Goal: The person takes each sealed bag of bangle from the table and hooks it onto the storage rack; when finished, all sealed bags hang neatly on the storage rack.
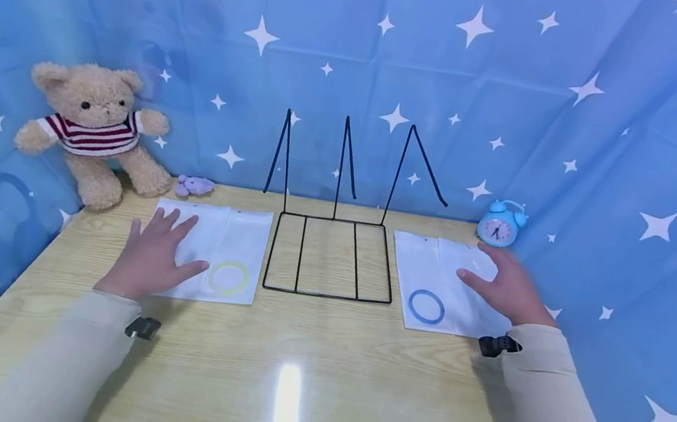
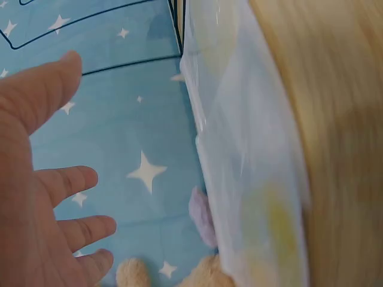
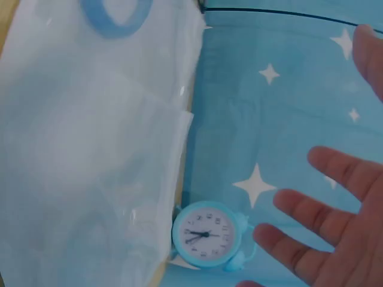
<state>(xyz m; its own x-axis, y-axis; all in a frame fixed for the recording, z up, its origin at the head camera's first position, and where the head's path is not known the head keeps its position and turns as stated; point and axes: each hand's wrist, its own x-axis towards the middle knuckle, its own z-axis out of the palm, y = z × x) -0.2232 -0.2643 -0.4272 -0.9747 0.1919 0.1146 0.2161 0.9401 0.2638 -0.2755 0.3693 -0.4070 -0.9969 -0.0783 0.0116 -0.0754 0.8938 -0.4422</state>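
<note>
My left hand (image 1: 153,255) hovers with spread fingers over the left part of a white translucent bag (image 1: 204,227) that has a yellow ring (image 1: 228,278) on it. On the other side, my right hand (image 1: 510,284) is held above a second white bag (image 1: 419,259), which bears a blue ring (image 1: 426,306); its thumb and fingers are apart. Between the bags stands a black wire rack (image 1: 326,297) with three tall bent prongs. Both wrist views show the palms holding nothing, with the bags (image 2: 239,119) (image 3: 90,131) beside them.
A teddy bear (image 1: 97,109) in a striped sweater sits at the back left, near a small purple toy (image 1: 194,186). At the back right is a light blue alarm clock (image 1: 498,227). A blue starry curtain (image 1: 338,36) surrounds the wooden table (image 1: 209,374).
</note>
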